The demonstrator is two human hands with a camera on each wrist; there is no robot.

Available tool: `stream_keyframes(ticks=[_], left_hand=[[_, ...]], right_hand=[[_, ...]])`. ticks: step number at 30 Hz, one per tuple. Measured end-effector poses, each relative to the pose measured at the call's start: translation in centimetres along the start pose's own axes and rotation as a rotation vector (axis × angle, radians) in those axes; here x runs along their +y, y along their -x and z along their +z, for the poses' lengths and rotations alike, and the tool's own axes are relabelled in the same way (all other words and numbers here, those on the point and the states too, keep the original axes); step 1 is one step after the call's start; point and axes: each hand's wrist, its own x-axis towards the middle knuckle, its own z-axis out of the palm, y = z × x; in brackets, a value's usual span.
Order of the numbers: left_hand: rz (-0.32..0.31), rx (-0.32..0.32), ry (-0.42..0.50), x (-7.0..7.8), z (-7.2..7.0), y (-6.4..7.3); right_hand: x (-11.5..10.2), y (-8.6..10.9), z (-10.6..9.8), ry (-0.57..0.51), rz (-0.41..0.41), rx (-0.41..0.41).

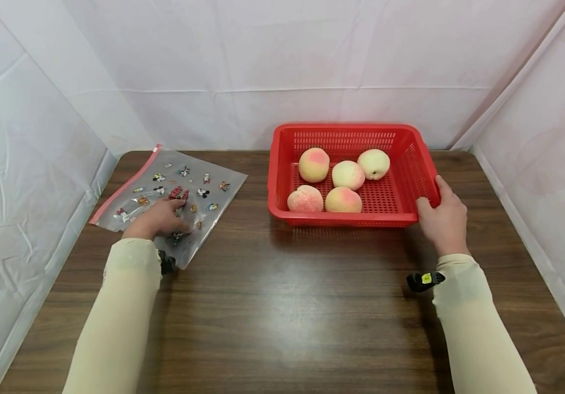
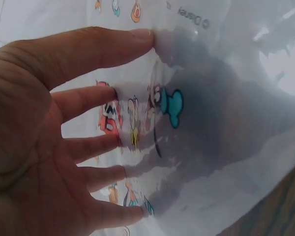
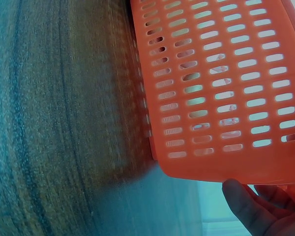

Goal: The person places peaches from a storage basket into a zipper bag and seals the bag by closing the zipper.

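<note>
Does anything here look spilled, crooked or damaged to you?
Only the plastic bag looks askew: it lies at a slant on the table, under the left hand, while the red basket stands roughly square. Nothing looks spilled, as all five peaches sit inside the basket. I see no clear damage.

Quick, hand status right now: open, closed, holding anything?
Left hand: open, touching the bag.
Right hand: closed, gripping the basket at its near right corner.
</note>
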Motion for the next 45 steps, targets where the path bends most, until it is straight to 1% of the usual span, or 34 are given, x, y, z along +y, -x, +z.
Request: stream_keyframes(ticks=[3, 8, 12, 18, 21, 25, 29, 33, 36, 38, 40, 43, 45], left_hand=[[0.021, 0.003, -0.004, -0.3, -0.1, 0.1], [0.055, 0.013, 0.016, -0.7, -0.2, 0.3], [0.069, 0.019, 0.034, -0.9, -0.3, 0.4], [0.057, 0.021, 0.061, -1.2, -0.1, 0.4], [0.051, 0.035, 0.058, -1.3, 0.1, 0.3], [0.046, 0.054, 0.068, -1.5, 0.6, 0.2], [0.048, 0.055, 0.092, -1.8, 0.9, 0.1], [0.076, 0.054, 0.08, -2.2, 1.0, 0.2], [0.118, 0.058, 0.038, -2.6, 0.6, 0.1], [0.134, 0.058, 0.007, -2.6, 0.1, 0.0], [0.138, 0.054, -0.02, -2.6, -0.4, -0.1], [0.123, 0.035, -0.039, -2.4, -0.9, -0.3], [0.124, 0.026, -0.057, -2.3, -1.1, -0.5]], right_hand=[[0.0, -0.2, 0.0, 0.003, -0.002, 0.005], [0.0, -0.4, -0.1, 0.004, -0.004, 0.013], [-0.1, -0.5, -0.2, 0.001, -0.008, 0.017], [0.1, -0.4, -0.3, 0.005, -0.018, 0.022], [0.3, -0.3, -0.3, 0.011, -0.022, 0.025], [0.6, -0.1, -0.2, 0.017, -0.008, 0.012], [0.6, 0.1, -0.1, 0.018, -0.002, 0.004], [0.6, 0.2, -0.1, 0.023, -0.009, -0.006], [0.5, 0.3, 0.0, 0.02, -0.016, -0.009], [0.4, 0.3, 0.1, 0.013, -0.016, -0.003], [0.3, 0.2, 0.2, 0.006, -0.018, 0.007], [0.2, 0.1, 0.2, 0.004, -0.015, 0.017], [0.2, 0.1, 0.1, 0.004, -0.012, 0.017]])
